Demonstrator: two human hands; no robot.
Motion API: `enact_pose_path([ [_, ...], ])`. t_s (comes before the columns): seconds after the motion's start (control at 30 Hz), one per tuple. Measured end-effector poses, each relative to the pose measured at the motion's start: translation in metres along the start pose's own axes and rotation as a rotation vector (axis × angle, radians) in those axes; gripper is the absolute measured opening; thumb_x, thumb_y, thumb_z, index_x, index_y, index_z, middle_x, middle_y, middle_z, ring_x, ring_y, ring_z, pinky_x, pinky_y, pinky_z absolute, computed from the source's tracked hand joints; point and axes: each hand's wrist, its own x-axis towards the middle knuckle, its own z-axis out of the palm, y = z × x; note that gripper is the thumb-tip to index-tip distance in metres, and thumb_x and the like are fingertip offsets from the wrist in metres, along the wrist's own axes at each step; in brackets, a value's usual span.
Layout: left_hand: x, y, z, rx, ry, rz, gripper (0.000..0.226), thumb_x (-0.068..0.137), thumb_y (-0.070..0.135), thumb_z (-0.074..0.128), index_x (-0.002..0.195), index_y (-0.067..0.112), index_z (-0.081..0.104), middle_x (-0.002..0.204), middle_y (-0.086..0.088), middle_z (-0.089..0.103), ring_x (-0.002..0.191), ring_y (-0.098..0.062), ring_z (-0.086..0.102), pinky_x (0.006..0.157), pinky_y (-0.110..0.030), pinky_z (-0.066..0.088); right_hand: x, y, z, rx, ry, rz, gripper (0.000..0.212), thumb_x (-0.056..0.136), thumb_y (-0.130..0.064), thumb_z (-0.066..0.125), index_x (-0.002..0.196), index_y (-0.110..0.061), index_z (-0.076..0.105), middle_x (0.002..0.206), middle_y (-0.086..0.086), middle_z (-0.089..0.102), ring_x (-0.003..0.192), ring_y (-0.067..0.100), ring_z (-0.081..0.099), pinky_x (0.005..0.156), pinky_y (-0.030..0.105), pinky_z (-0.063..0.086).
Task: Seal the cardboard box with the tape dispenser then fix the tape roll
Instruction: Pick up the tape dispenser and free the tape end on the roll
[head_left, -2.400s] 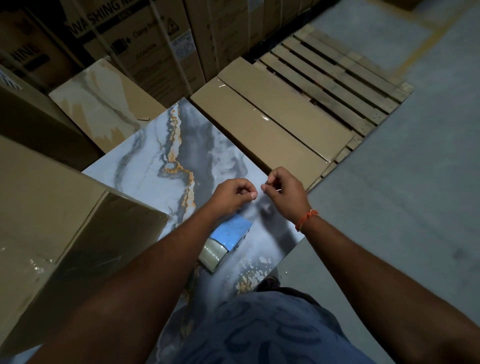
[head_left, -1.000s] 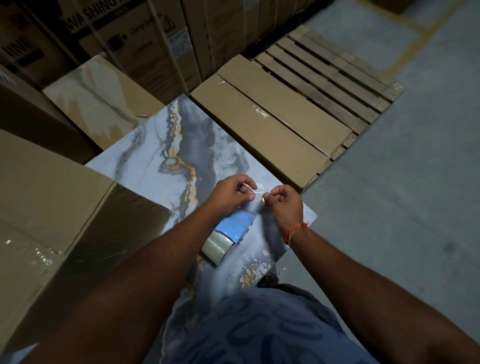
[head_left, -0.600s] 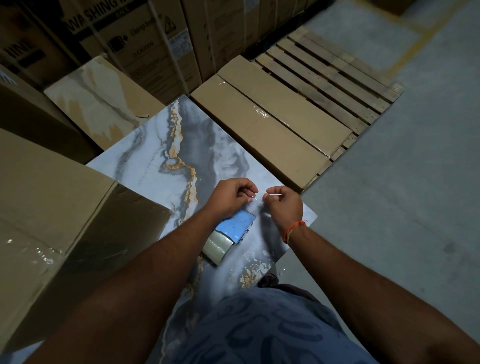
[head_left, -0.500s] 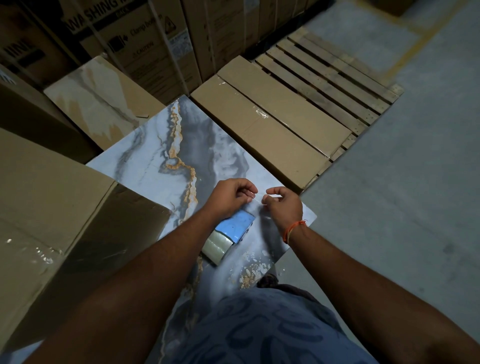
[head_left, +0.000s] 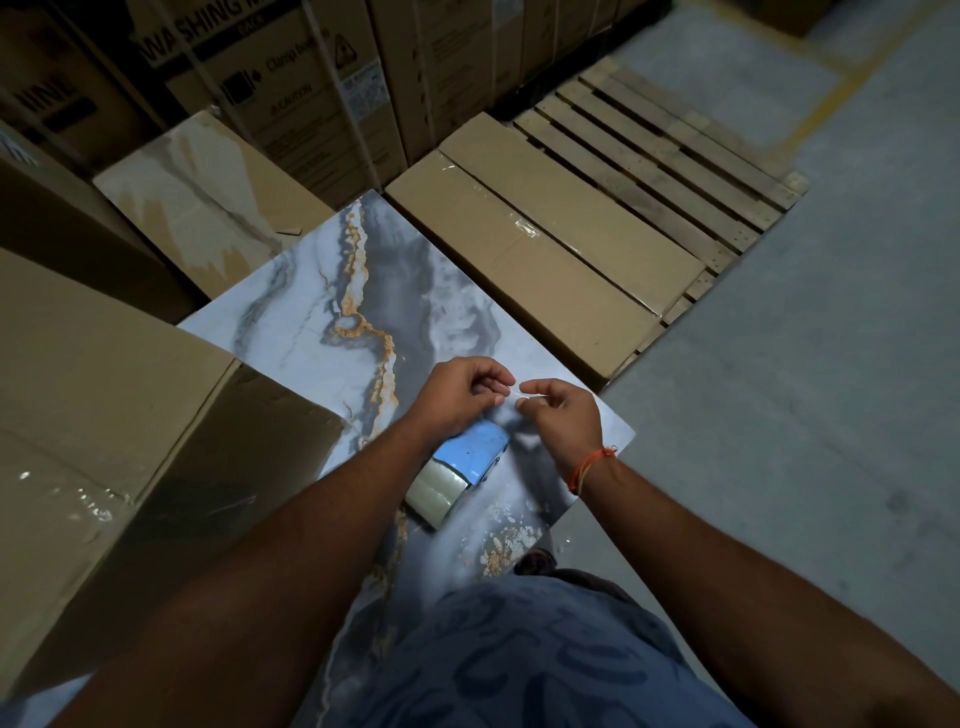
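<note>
Both hands pinch a thin clear tape strip (head_left: 517, 393) at frame centre — left hand (head_left: 457, 395), right hand (head_left: 563, 421). The blue tape dispenser (head_left: 457, 470) lies just below them on the marbled slab (head_left: 311, 322) — near its lower-right edge, bare floor (head_left: 805, 389) beyond.

A blue tape dispenser (head_left: 471, 453) with a pale, clear tape roll (head_left: 435, 493) is seen on a grey-blue marbled slab (head_left: 322, 312) veined in orange-gold. Plain brown cardboard boxes (head_left: 545, 260) are shown at its edges. An orange thread (head_left: 589, 466) is worn on the right wrist.
</note>
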Motion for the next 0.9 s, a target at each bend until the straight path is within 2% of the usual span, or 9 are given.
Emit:
enact_pose_path([
  [0.13,0.0,0.002,0.0,0.063,0.024,0.044,0.027,0.082,-0.005,0.073,0.102,0.013,0.078,0.09,-0.005,0.078,0.084,-0.011,0.074,0.085,-0.023,0.059,-0.002,0.004,0.0,0.013,-0.005,-0.015,0.017,0.075,-0.011,0.074,0.089,-0.02,0.076,0.083,0.008,0.077,0.083,0.025,0.074,0.087,0.047,0.061],
  [0.23,0.001,0.002,-0.001,0.157,0.034,0.072,0.026,0.081,0.003,0.077,0.099,0.021,0.08,0.087,0.003,0.078,0.084,-0.007,0.074,0.086,-0.028,0.06,-0.003,0.004,0.001,0.001,-0.008,-0.024,0.017,0.079,-0.007,0.074,0.092,-0.017,0.076,0.083,0.01,0.077,0.085,0.026,0.075,0.087,0.046,0.061],
  [0.37,-0.001,0.004,-0.004,0.229,0.053,0.088,0.018,0.081,0.013,0.079,0.093,0.025,0.081,0.083,0.008,0.078,0.08,-0.003,0.072,0.082,-0.029,0.06,-0.005,0.003,0.001,0.01,-0.012,-0.028,0.017,0.08,-0.005,0.074,0.093,-0.016,0.077,0.083,0.011,0.077,0.081,0.022,0.073,0.088,0.046,0.061],
  [0.57,-0.003,0.004,-0.008,0.269,0.063,0.122,0.014,0.079,0.016,0.082,0.082,0.029,0.079,0.087,0.006,0.069,0.081,-0.013,0.067,0.077,-0.03,0.053,-0.01,0.0,0.0,-0.024,-0.017,-0.06,0.014,0.083,-0.005,0.074,0.094,-0.011,0.078,0.086,0.01,0.077,0.077,0.015,0.069,0.087,0.041,0.062],
  [0.67,-0.003,0.0,-0.009,0.264,0.029,0.143,0.016,0.078,0.018,0.08,0.079,0.033,0.075,0.09,0.006,0.07,0.085,-0.013,0.067,0.082,-0.037,0.056,-0.012,-0.001,0.002,-0.154,0.034,-0.093,0.007,0.08,-0.014,0.077,0.081,-0.021,0.077,0.085,0.007,0.076,0.077,0.015,0.067,0.081,0.034,0.058],
  [0.73,-0.005,-0.001,-0.009,0.241,0.028,0.123,0.009,0.079,0.021,0.077,0.082,0.029,0.076,0.089,0.007,0.072,0.086,-0.011,0.069,0.084,-0.039,0.057,-0.009,0.0,0.003,-0.303,0.12,-0.166,0.007,0.073,-0.028,0.077,0.07,-0.032,0.073,0.093,0.005,0.072,0.089,0.016,0.065,0.085,0.033,0.055],
  [0.8,-0.006,-0.002,-0.009,0.209,0.015,0.106,0.008,0.081,0.021,0.075,0.086,0.026,0.077,0.087,0.009,0.075,0.086,-0.009,0.071,0.086,-0.041,0.058,-0.008,-0.004,0.001,-0.359,0.075,-0.237,0.011,0.073,-0.026,0.079,0.08,-0.032,0.074,0.105,0.002,0.067,0.098,0.013,0.061,0.091,0.032,0.053],
  [0.9,-0.008,-0.003,-0.012,0.196,-0.021,0.117,0.011,0.083,0.015,0.076,0.087,0.024,0.077,0.084,0.009,0.076,0.084,-0.006,0.072,0.086,-0.04,0.059,-0.008,-0.011,-0.002,-0.433,-0.126,-0.252,0.033,0.081,-0.022,0.079,0.113,-0.016,0.074,0.111,0.0,0.072,0.099,0.013,0.065,0.09,0.026,0.052],
])
